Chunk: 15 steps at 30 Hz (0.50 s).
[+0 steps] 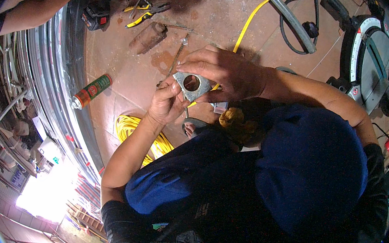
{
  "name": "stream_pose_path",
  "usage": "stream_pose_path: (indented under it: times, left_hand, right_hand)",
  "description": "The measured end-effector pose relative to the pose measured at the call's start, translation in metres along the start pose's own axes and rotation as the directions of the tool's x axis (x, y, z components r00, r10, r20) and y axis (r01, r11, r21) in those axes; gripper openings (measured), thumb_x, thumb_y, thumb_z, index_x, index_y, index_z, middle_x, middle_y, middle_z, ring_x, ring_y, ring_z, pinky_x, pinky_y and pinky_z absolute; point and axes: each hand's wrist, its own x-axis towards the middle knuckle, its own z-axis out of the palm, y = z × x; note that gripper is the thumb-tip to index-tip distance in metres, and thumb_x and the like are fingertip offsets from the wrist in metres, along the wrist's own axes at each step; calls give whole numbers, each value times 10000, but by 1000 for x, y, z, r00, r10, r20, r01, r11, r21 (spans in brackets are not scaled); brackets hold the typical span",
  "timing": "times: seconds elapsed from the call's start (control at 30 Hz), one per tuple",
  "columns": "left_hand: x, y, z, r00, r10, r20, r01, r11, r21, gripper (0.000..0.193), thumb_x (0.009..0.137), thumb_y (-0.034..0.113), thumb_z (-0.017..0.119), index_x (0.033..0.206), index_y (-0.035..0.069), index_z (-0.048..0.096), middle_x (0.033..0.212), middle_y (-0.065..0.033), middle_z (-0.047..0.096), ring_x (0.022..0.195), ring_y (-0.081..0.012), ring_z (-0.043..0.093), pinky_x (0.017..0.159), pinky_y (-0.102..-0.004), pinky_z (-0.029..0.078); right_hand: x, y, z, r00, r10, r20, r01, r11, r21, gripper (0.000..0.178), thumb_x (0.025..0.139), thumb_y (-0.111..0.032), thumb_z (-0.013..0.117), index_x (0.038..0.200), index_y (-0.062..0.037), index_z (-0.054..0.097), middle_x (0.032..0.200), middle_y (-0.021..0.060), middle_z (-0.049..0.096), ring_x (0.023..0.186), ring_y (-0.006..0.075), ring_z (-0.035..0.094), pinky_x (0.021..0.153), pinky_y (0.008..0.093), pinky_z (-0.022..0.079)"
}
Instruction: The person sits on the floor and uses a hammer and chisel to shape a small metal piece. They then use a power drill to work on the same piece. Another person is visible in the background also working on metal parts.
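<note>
A grey metal piece [202, 86], flat-faced with a large round hole through it, is held up between my two hands above the floor. My left hand [162, 103] pinches its lower left edge with thumb and fingers. From the right, my right hand [231, 74] grips the opposite side, its fingers bent over the upper edge. Through the hole, the reddish floor shows. Behind the piece, a thin metal rod [179, 53] lies on the floor. Close under my right hand is a crumpled yellow-brown thing [237, 124], partly in shadow.
On the floor are a spray can [92, 91], yellow-handled pliers [141, 20], a black battery pack [94, 15], a brownish block [148, 38] and coiled yellow cable [128, 128]. Long metal profiles [61, 55] line the left. Another person's arm [50, 9] enters upper left. A saw [374, 57] stands right.
</note>
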Motion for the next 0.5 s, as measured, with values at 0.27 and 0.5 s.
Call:
stream_pose_path:
  times: [0.27,0.5]
  left_hand:
    - [4,0,0,1000,31,-1,-31,999,19,694,826,454,775,1349,70,526,1150,-55,680,909,-157,661,623,-248,492]
    - [6,-3,-9,1000,2,21,-2,1000,3,625,871,390,745,1336,24,543,1169,-74,697,907,-148,674,713,-268,521]
  right_hand:
    - [-1,5,-4,998,-44,50,43,999,9,526,876,-531,709,1137,-80,641,1248,212,588,1042,405,625,898,480,508]
    - [-3,7,-7,980,-61,190,89,986,-142,373,872,-466,728,900,-106,634,1196,186,563,923,378,631,811,470,523]
